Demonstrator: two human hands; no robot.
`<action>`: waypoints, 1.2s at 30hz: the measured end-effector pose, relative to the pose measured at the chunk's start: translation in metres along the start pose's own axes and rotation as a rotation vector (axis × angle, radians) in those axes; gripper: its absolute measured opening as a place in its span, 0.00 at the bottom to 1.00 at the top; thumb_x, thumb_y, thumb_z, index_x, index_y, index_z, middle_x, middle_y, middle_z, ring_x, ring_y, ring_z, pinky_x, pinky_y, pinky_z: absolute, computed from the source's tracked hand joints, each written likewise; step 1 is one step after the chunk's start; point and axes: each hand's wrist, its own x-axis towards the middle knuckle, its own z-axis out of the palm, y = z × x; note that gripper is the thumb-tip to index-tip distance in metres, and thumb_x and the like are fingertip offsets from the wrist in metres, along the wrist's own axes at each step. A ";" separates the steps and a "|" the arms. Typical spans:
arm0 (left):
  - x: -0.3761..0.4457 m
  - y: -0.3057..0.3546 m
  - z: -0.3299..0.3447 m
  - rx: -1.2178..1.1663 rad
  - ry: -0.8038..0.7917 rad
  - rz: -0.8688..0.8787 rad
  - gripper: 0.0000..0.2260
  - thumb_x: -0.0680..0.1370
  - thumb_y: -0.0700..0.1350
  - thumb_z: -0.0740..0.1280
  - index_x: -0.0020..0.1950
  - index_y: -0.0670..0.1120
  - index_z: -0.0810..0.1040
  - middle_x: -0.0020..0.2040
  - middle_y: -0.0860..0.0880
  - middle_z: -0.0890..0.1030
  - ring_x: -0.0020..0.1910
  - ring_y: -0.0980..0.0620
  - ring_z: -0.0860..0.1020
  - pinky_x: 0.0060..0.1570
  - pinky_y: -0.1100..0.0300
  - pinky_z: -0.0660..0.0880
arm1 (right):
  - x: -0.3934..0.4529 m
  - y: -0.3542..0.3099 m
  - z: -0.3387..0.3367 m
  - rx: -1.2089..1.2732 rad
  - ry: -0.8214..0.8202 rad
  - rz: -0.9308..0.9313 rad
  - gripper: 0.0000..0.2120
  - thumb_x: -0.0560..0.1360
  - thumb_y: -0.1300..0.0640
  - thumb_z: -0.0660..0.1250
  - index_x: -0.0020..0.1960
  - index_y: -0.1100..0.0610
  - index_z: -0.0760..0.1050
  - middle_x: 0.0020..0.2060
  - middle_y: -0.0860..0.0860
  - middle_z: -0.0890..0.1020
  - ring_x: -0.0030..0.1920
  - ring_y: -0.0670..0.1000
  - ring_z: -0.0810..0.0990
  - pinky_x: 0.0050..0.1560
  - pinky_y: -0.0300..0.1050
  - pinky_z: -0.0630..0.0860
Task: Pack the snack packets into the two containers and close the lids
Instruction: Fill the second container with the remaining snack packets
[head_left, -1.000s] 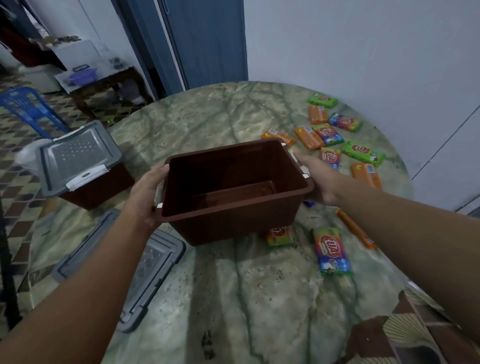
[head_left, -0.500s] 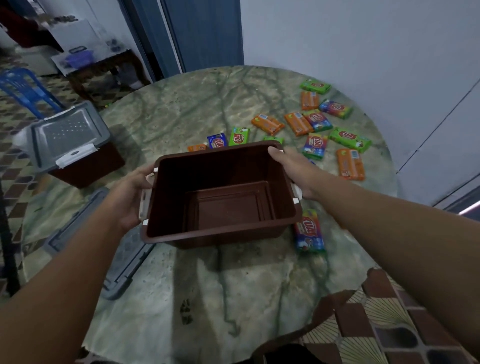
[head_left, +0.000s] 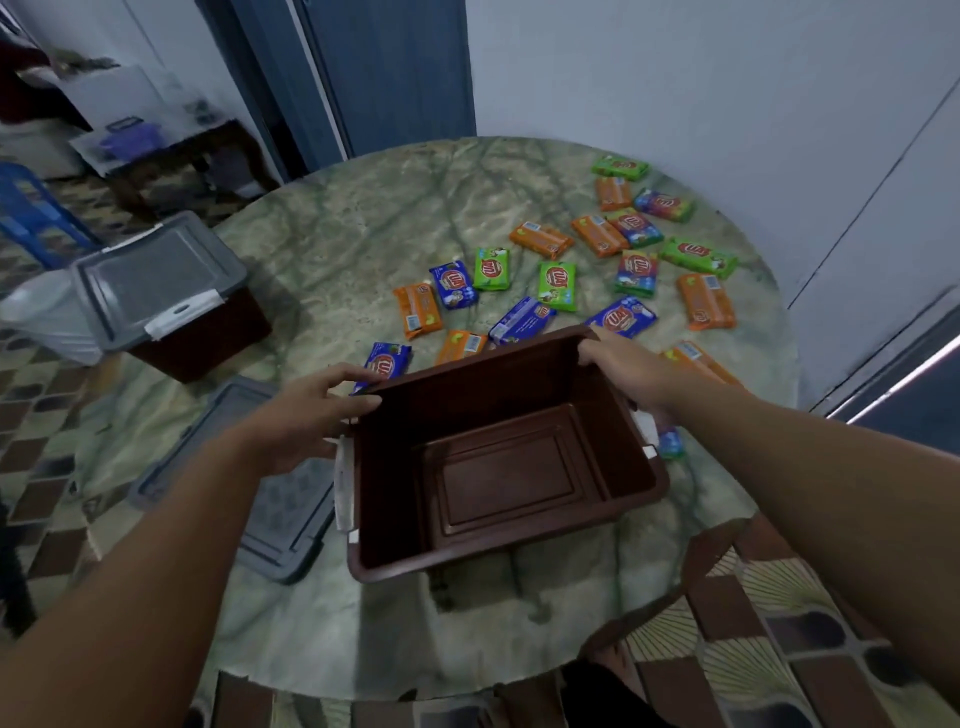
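An empty brown container (head_left: 506, 551) stands near the front of the round marble table (head_left: 363, 249). My left hand (head_left: 306, 415) grips its far left rim corner. My right hand (head_left: 623, 371) grips its far right rim corner. Several snack packets lie beyond it: blue ones (head_left: 522, 320), orange ones (head_left: 417, 310) and green ones (head_left: 557, 286). A loose grey lid (head_left: 249, 478) lies flat to the left of the container. A second brown container (head_left: 202, 338) with a grey lid (head_left: 156, 278) on it sits at the table's left edge.
A pale wall and a blue door (head_left: 384, 73) stand behind the table. A blue plastic chair (head_left: 31, 213) and a low table with a purple basket (head_left: 130, 140) are at the far left. Patterned floor tiles (head_left: 779, 623) show at the lower right.
Both hands have brought the empty brown container down and toward me onto the table, uncovering more packets behind it. My hands have shifted from its sides to its far corners.
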 end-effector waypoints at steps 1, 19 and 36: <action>0.000 0.000 -0.002 0.039 0.020 0.017 0.12 0.79 0.40 0.71 0.59 0.55 0.81 0.49 0.41 0.81 0.42 0.47 0.80 0.37 0.54 0.78 | -0.004 0.003 0.003 -0.001 0.012 -0.003 0.15 0.65 0.48 0.62 0.51 0.46 0.78 0.41 0.58 0.76 0.39 0.57 0.74 0.37 0.54 0.66; 0.002 0.034 0.004 0.781 -0.083 -0.029 0.12 0.74 0.55 0.76 0.56 0.57 0.82 0.61 0.48 0.78 0.57 0.47 0.79 0.58 0.47 0.80 | -0.036 0.020 0.022 -0.072 0.013 0.000 0.07 0.81 0.61 0.57 0.48 0.59 0.72 0.44 0.57 0.75 0.42 0.53 0.74 0.41 0.46 0.68; 0.076 0.106 0.153 0.764 0.036 0.229 0.09 0.81 0.50 0.68 0.52 0.45 0.82 0.49 0.45 0.84 0.50 0.47 0.83 0.56 0.47 0.80 | 0.014 0.032 -0.033 -0.356 0.334 -0.001 0.12 0.78 0.51 0.70 0.50 0.61 0.80 0.43 0.51 0.81 0.44 0.52 0.79 0.49 0.49 0.75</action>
